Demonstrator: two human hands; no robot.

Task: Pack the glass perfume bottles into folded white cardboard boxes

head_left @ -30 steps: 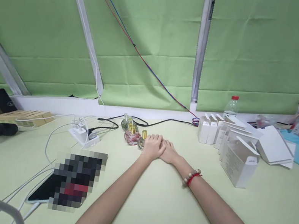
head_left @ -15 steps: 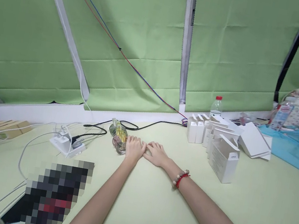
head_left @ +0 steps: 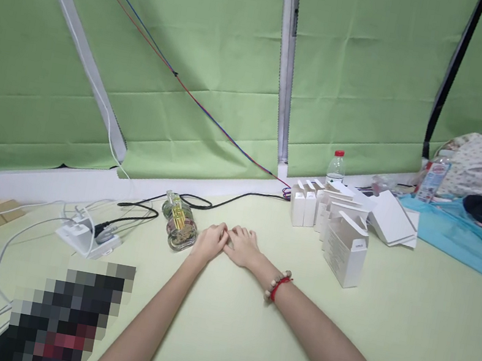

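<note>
A bottle row [head_left: 179,223] is running far-left beside the left hand [head_left: 211,242] (nearer; curled, grip unclear), right hand [head_left: 242,247] resting, fingers spread.

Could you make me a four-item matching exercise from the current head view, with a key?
1. glass bottles
2. front white box
3. plastic bottle
4. right hand

A. beaded bracelet at its wrist
B. gold-coloured tops, grouped beside the left hand
C. red cap on top
D. top flap raised

Pairs: 1-B, 2-D, 3-C, 4-A
</note>
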